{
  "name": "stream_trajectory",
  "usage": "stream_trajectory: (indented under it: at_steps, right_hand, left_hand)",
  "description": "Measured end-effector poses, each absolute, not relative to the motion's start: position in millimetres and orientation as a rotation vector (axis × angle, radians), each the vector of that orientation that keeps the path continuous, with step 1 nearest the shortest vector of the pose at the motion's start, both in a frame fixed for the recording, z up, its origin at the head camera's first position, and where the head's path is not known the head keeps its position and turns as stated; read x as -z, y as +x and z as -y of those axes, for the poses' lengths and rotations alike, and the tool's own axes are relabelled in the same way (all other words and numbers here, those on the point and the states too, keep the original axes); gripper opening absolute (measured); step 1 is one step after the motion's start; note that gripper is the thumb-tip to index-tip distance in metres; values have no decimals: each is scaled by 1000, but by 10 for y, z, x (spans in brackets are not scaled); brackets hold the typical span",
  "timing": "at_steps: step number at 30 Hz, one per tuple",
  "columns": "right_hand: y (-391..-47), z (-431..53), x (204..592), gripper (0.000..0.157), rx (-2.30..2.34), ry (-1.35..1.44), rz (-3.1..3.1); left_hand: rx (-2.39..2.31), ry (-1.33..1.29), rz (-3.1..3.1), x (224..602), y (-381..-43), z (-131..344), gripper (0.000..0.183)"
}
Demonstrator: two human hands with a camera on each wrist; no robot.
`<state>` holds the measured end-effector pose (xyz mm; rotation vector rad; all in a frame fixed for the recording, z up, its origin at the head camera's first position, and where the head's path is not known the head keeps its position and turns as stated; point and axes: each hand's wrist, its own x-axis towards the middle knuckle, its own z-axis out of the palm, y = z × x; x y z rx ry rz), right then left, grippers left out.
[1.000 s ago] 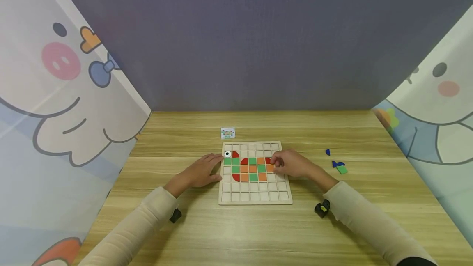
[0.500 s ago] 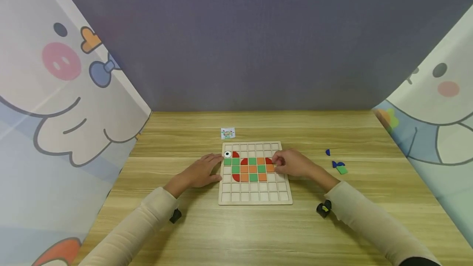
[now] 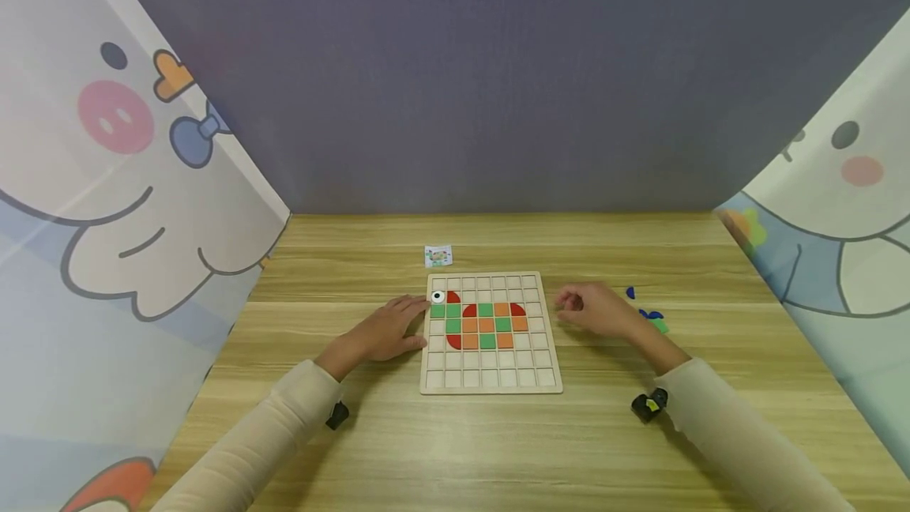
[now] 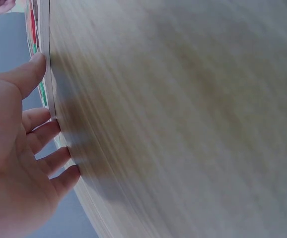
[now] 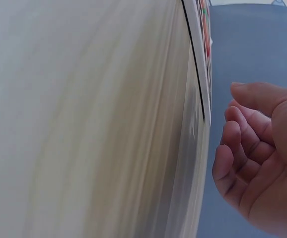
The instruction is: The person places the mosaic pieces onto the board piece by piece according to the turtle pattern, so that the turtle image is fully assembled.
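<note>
A square wooden grid board (image 3: pixel 490 374) lies on the table. Red, green and orange tiles (image 3: pixel 486 325) form a patch in its cells, with a round eye tile (image 3: pixel 438 297) at the upper left. My left hand (image 3: pixel 387 330) rests at the board's left edge, thumb and fingers against the rim, as the left wrist view also shows. Off the board's right side, my right hand (image 3: pixel 593 310) hovers above the table. In the right wrist view the right hand (image 5: pixel 267 148) has loosely curled fingers and holds nothing.
To the right on the table lie small blue pieces (image 3: pixel 630 292) and a green square tile (image 3: pixel 660 325), partly hidden by the right arm. A small picture card (image 3: pixel 438 256) sits behind the board. A grey wall (image 3: pixel 498 101) stands at the back.
My right hand has let go of the red quarter-round tile area and moved right, off the board. The red and orange tiles there now show fully. My left hand has stayed put.
</note>
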<state>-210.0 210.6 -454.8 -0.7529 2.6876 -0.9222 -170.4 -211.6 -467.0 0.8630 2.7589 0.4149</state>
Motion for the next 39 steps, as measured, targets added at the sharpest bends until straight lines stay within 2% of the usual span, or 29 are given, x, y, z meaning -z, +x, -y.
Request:
stream_trajectory:
  at_steps: [20, 39]
  right_hand:
    - [-1910, -3009, 4465, 18, 886, -630, -2812]
    - [-1812, -3544, 4471, 17, 748, -576, -2859]
  left_hand:
    - [-426, 888, -2761, 4669, -1706, 2123, 69]
    - [-437, 881, -2760, 4649, -1697, 2112, 70]
